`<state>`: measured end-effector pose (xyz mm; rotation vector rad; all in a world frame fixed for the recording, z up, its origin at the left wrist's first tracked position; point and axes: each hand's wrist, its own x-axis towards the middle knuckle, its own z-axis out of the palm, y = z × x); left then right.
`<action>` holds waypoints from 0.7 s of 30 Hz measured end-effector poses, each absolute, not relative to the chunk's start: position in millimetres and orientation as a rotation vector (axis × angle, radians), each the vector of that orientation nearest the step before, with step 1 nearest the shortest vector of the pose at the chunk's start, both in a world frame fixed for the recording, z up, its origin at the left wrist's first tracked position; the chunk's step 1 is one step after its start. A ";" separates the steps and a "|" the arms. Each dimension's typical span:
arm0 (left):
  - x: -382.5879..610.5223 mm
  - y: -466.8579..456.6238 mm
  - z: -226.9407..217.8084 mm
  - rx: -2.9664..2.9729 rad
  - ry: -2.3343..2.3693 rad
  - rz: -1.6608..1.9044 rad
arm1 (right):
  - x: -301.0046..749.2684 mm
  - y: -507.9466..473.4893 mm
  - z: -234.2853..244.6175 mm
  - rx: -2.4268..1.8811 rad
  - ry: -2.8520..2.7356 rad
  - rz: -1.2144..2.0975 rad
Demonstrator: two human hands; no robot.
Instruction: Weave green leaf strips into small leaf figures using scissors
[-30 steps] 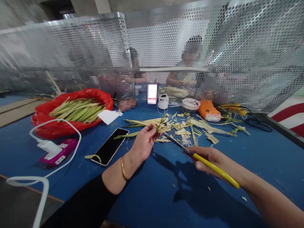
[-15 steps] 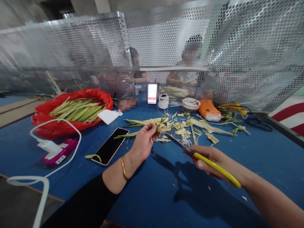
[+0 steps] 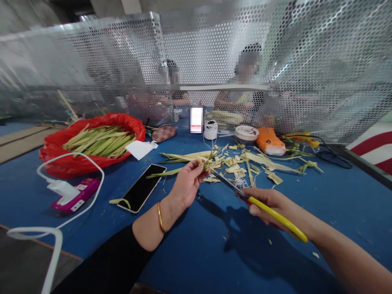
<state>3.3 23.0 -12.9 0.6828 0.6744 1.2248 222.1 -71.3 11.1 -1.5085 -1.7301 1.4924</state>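
Note:
Between its thumb and fingers, my left hand (image 3: 187, 182) pinches a small bundle of corn husk (image 3: 207, 165), knotted and green-yellow. My right hand (image 3: 266, 204) is wrapped round scissors (image 3: 277, 216) with yellow and red handles. Their blades point up and left, with the tips at the bundle; whether they touch it I cannot tell. Behind the hands lie scattered husk scraps (image 3: 234, 169) and longer husk strips (image 3: 183, 157) on the blue table (image 3: 196, 245). A tangle of white string (image 3: 240, 183) lies among the scraps.
Left stands a red bag (image 3: 92, 163) of husks, with a phone (image 3: 142, 188), white paper (image 3: 141, 149) and a purple power strip (image 3: 76, 195) with cable nearby. A string spool (image 3: 210, 131), tape roll (image 3: 246, 134) and orange packet (image 3: 270, 141) line the back. People sit behind a perforated metal screen (image 3: 202, 53).
My left hand and the bundle have shifted very slightly to the right, and the bundle appears turned a little. The scissors stay almost where they were.

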 end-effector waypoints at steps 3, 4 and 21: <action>3.2 22.9 -12.9 0.682 0.675 1.223 | 222.0 -69.5 8.1 -1.499 -1.704 1.457; 3.2 22.9 -13.0 0.683 0.676 1.222 | 222.5 -68.8 6.5 -1.495 -1.701 1.440; 3.9 22.0 -11.7 0.684 0.682 1.224 | 225.5 -67.5 -4.5 -1.483 -1.651 1.414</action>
